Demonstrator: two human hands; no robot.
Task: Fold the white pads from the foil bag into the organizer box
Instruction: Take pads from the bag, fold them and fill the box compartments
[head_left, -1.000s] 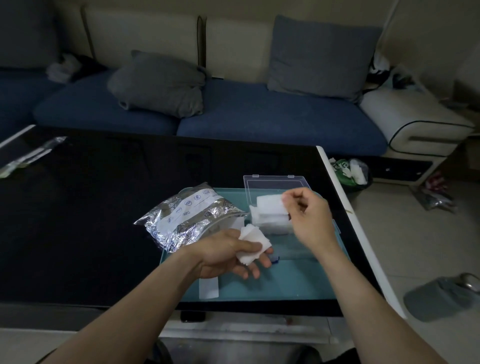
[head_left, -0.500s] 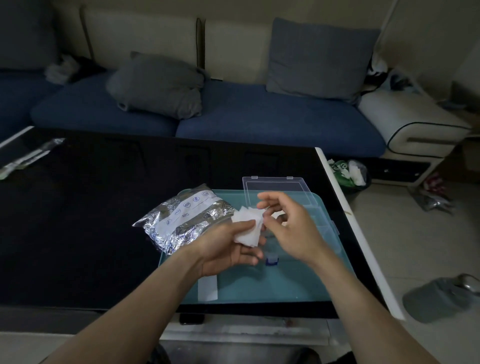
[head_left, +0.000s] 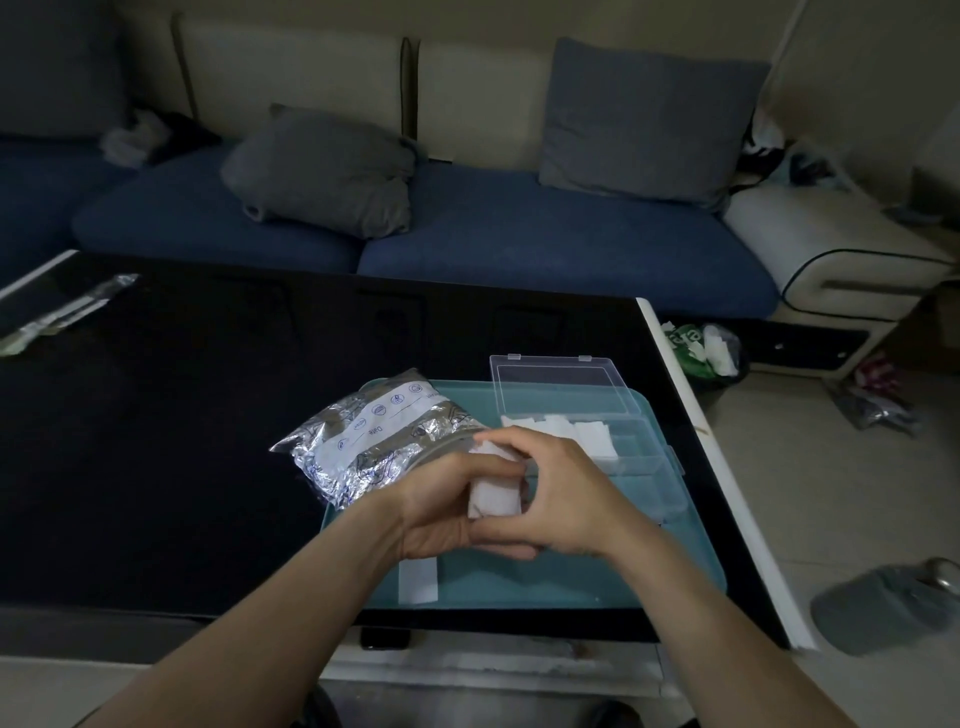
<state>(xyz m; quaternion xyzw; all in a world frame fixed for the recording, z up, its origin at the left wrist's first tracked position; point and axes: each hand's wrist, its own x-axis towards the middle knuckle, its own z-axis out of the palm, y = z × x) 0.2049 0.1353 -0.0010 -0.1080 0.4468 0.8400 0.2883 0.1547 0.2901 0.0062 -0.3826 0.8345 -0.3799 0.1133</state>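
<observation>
Over the teal tray (head_left: 571, 587) on the dark worktop (head_left: 156, 441), both hands meet: the left hand (head_left: 441, 506) and right hand (head_left: 566, 499) each close their grip on one white pad (head_left: 493, 499) between them. Just left lies the foil bag (head_left: 379, 441). Beyond, the clear organizer box (head_left: 644, 462) sits with its lid back, more folded pads (head_left: 571, 428) inside.

Dim room. A black glossy worktop (head_left: 182, 441) with a white right edge fills the middle. Beyond its far edge runs a sofa (head_left: 545, 244) with blue seats and cream backs, carrying two grey cushions: one slumped (head_left: 322, 171), one upright (head_left: 649, 119). A cream armrest (head_left: 831, 260) closes the sofa's right end. Right of the worktop lies pale tiled floor (head_left: 831, 493) with a small bin (head_left: 711, 353) and a grey lump (head_left: 883, 608)
</observation>
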